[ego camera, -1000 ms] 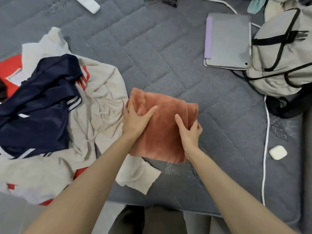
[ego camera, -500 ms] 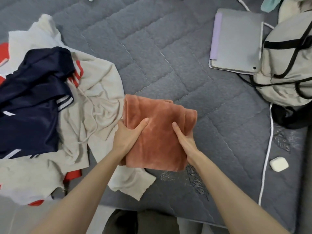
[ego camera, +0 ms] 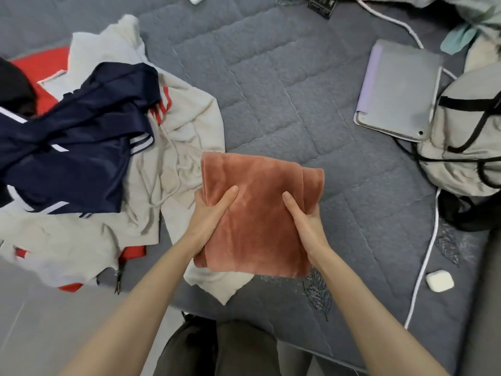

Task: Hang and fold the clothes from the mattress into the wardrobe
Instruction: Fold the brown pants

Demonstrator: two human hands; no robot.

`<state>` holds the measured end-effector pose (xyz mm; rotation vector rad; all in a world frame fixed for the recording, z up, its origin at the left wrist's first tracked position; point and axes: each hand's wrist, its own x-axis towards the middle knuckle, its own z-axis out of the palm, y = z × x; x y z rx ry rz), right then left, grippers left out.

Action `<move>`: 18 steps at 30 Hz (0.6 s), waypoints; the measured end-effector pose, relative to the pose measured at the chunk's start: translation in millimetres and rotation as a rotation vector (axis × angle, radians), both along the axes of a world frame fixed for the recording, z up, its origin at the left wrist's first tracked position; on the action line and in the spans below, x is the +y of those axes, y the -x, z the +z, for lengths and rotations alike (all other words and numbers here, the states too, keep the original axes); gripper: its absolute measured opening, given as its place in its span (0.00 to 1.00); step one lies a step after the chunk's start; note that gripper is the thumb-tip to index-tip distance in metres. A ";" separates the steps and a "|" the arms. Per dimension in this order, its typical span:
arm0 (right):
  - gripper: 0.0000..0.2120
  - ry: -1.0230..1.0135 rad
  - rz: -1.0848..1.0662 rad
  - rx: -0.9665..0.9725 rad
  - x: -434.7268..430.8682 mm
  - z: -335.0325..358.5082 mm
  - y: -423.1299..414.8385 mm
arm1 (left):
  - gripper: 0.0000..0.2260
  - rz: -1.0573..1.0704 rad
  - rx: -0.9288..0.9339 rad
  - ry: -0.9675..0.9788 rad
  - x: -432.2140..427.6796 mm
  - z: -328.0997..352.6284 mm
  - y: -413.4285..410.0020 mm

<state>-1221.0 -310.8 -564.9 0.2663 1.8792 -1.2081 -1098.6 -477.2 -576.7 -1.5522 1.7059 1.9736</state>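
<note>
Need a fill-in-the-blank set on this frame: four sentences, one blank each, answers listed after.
1. The left hand and the right hand grip the rust garment, which is ____.
2. The navy garment lies to the rust garment's ____.
3. The tablet lies beside the beige ____.
4. The small white case sits on the mattress next to a white ____.
Missing words: folded; left; backpack; cable.

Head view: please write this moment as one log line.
item: folded rust garment | left grip: holds left edge | right grip: holds right edge | unfolded: clothes pile on mattress
</note>
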 end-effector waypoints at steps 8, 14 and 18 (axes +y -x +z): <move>0.44 0.157 0.277 0.151 -42.9 82.8 -33.7 | 0.34 0.191 0.143 0.274 -12.4 92.8 -76.4; 0.39 0.301 0.439 0.228 -100.2 140.7 -106.6 | 0.26 0.397 0.143 0.426 -34.8 163.3 -167.1; 0.38 0.361 0.600 0.291 -138.3 182.6 -178.9 | 0.26 0.569 0.167 0.468 -38.1 209.7 -251.4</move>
